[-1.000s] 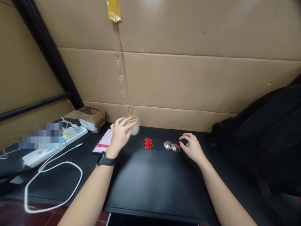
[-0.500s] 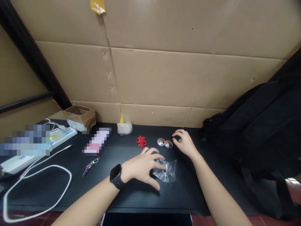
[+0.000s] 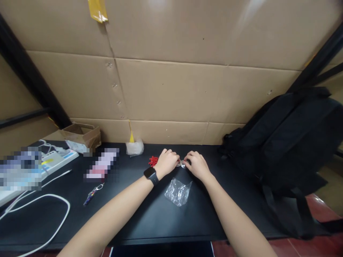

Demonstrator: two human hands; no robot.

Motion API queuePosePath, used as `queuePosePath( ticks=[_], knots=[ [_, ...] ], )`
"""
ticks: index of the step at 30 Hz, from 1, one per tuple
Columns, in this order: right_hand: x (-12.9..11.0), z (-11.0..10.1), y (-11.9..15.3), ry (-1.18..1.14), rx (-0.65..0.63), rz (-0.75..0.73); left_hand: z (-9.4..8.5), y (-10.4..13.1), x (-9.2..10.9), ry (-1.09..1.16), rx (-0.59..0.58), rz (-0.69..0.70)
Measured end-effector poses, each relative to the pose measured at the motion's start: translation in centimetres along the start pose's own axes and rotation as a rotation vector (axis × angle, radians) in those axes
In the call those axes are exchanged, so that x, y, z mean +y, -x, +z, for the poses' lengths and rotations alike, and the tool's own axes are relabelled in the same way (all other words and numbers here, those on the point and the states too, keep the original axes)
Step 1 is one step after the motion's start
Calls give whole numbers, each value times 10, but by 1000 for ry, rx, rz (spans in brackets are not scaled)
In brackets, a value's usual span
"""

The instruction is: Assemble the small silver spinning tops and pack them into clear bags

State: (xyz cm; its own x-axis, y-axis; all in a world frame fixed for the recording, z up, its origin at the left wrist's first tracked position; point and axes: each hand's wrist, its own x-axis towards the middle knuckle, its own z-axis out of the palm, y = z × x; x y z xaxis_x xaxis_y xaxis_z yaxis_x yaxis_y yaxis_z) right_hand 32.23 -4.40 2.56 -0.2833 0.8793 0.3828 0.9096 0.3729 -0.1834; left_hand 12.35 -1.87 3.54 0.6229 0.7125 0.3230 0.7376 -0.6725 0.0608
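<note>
Discs (image 3: 183,164) of silvery metal are largely covered by the hands at the far middle of the counter (image 3: 150,223); only a bright rim and a sliver of a second one are left visible, so their full outline cannot be made out. A small touch of red is seen at the fingers. The discs are reached from one side by the left hand (image 3: 167,162) and from the other by the right hand (image 3: 197,166), with the fingers of both curled; whether either grip is closed on metal cannot be told.

A bundle of red cords (image 3: 153,161) is partly hidden behind the left hand, above the smartwatch (image 3: 150,173). The phone (image 3: 103,164) is blurred by pixelation, as is part of the power strip (image 3: 50,160), which is cut off by the left edge. The white cable (image 3: 67,210) is cut off too. Nearer than the hands, a crumpled clear plastic bag (image 3: 178,192) is laid flat.
</note>
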Motion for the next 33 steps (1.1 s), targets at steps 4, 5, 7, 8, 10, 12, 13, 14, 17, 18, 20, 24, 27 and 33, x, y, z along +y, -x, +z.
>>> queuePosePath(
  ticks=[4, 5, 7, 8, 10, 12, 13, 14, 17, 18, 20, 24, 27, 33],
  knots=[
    [-1, 0, -1, 40, -12, 7, 5, 0, 3, -36, 38, 8],
    [-1, 0, -1, 49, -19, 6, 5, 0, 3, -54, 50, 11],
    [-2, 0, -2, 72, -29, 6, 4, 2, 4, -96, 63, 12],
    [-3, 0, -2, 86, -31, 7, 3, 2, 3, -116, 68, 8],
    [-3, -1, -2, 122, -36, 13, -2, 5, 3, -147, 78, -10],
    [-3, -3, 0, 159, -48, 20, -8, 9, 1, -153, 89, -31],
    [-2, -5, 0, 171, -56, 24, -12, 12, 0, -146, 93, -38],
    [-1, -7, 1, 177, -62, 26, -15, 16, -1, -135, 97, -46],
    [1, -13, 1, 116, -44, 11, -26, 30, -2, -100, 127, -68],
    [0, -15, 1, 57, -19, -1, -28, 35, -1, -95, 151, -81],
    [-5, -20, 0, -114, 70, -35, -30, 45, 2, -94, 216, -120],
    [-27, -26, 0, -424, 269, -81, -32, 57, 8, -58, 295, -193],
    [-39, -24, 2, -393, 223, -114, -37, 60, 9, -19, 343, -215],
    [-29, -22, 1, -313, 216, -12, -46, 63, 3, 85, 451, -308]
  ],
)
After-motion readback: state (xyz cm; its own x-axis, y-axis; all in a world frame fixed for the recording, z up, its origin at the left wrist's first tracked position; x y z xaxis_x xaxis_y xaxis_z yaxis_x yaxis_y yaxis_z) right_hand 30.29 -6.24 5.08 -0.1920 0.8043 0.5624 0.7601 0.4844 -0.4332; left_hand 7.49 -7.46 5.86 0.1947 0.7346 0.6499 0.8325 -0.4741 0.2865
